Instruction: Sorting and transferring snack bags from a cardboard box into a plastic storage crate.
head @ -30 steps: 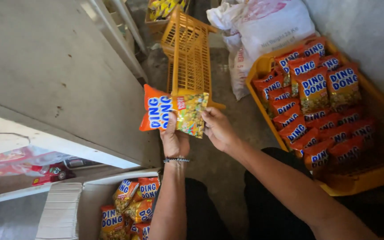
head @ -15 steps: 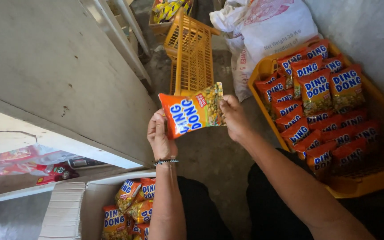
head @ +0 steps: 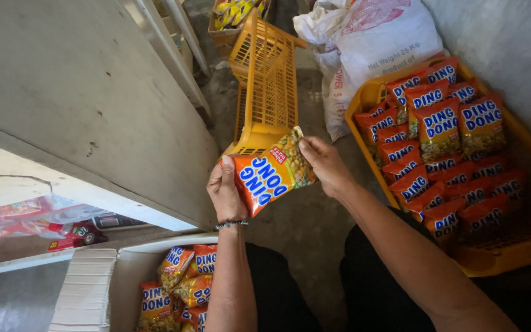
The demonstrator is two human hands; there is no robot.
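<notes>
We hold one orange snack packet (head: 273,172) up between both hands at the centre of the view, tilted so its top corner points toward one o'clock. Our left hand (head: 225,190) has a closed grip on the packet's lower left edge, thumb across the front, while our right hand (head: 326,165) pinches the upper right corner between thumb and fingertips, also closed on it. At three o'clock sits a yellow crate (head: 523,246) on the floor, filled with rows of matching packets (head: 444,147); at seven o'clock an open white carton (head: 87,289) holds a few more of them, loosely heaped. An empty yellow basket (head: 265,86) stands on its side at twelve o'clock, with a white sack (head: 376,43) just beside it toward one o'clock. To handle the packet well, we judge it best to keep hold of the sealed edges rather than squeeze the filled middle, and to keep both hands on it so that it stays flat and its face readable; whether the seal is sound we cannot quite tell from here.
</notes>
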